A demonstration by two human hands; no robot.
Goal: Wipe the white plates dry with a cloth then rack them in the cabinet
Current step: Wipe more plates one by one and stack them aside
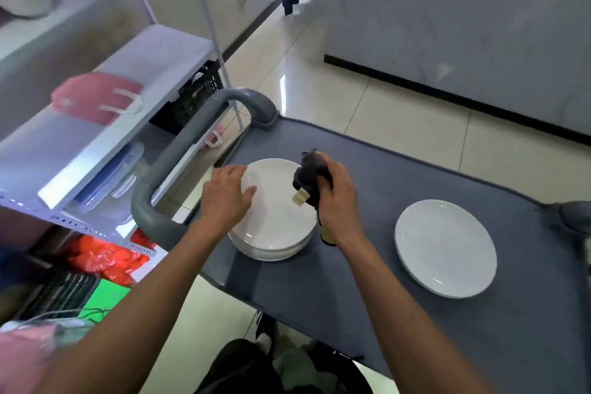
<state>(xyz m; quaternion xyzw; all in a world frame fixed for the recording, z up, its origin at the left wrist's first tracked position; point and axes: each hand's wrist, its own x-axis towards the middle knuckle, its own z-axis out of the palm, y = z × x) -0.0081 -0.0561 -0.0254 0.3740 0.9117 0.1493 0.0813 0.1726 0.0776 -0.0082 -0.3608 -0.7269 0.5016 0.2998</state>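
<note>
A stack of white plates (275, 221) sits on the grey cart top (367, 281) near its left end. My left hand (227, 192) grips the left rim of the top plate, thumb on its face. My right hand (335, 198) is closed around a bunched dark cloth (308, 176) with a pale tag, held over the right side of the stack. A single white plate (446, 248) lies flat farther right on the cart.
A grey curved cart handle (179, 150) rises left of the stack. A metal shelf unit (96, 125) stands at left, with a pink item (96, 96) on one shelf and a black crate (192, 96) below. Red bags (105, 257) lie on the floor.
</note>
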